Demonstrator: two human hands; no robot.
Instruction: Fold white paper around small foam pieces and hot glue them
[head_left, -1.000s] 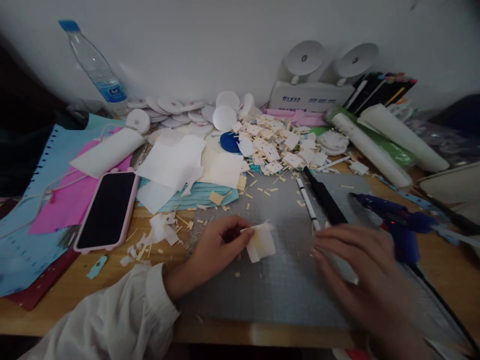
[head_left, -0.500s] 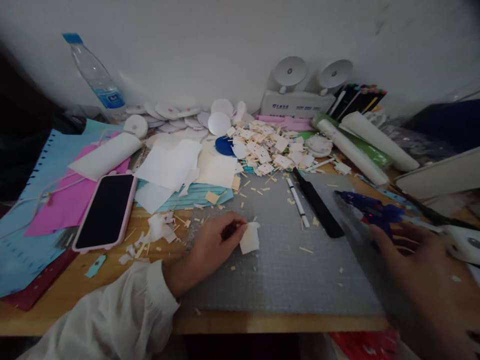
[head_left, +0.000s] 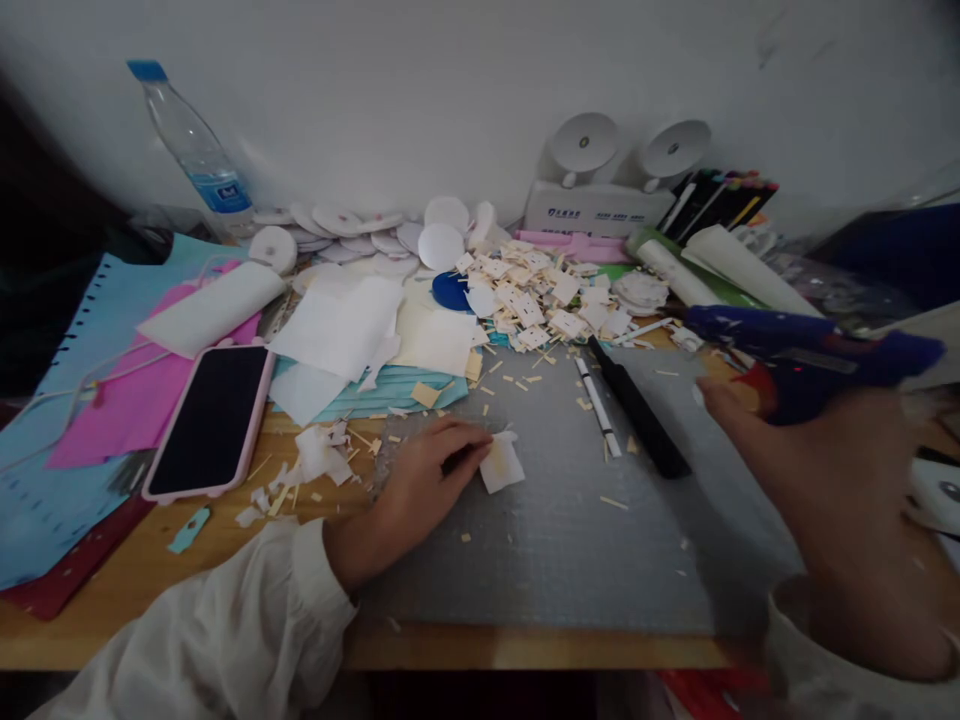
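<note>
My left hand (head_left: 429,478) pinches the edge of a small white paper piece (head_left: 502,463) with a pale yellowish patch on it, low over the grey cutting mat (head_left: 570,560). On the right, my right hand (head_left: 832,480) is wrapped round a blue glue gun (head_left: 795,350) with a red trigger, held above the mat's right side with its nozzle toward the left. A black-handled cutter or similar black strip (head_left: 637,410) and a white pen (head_left: 598,408) lie on the mat between my hands.
Behind the mat is a heap of small cream paper pieces (head_left: 525,300). A phone (head_left: 210,420) lies left, beside paper sheets (head_left: 337,325) and scraps (head_left: 322,455). A water bottle (head_left: 195,150), white discs (head_left: 440,246) and a white two-lamp unit (head_left: 600,205) stand by the wall.
My right hand has closed round the glue gun and lifted it from the table's right side. The paper piece in my left hand has turned slightly.
</note>
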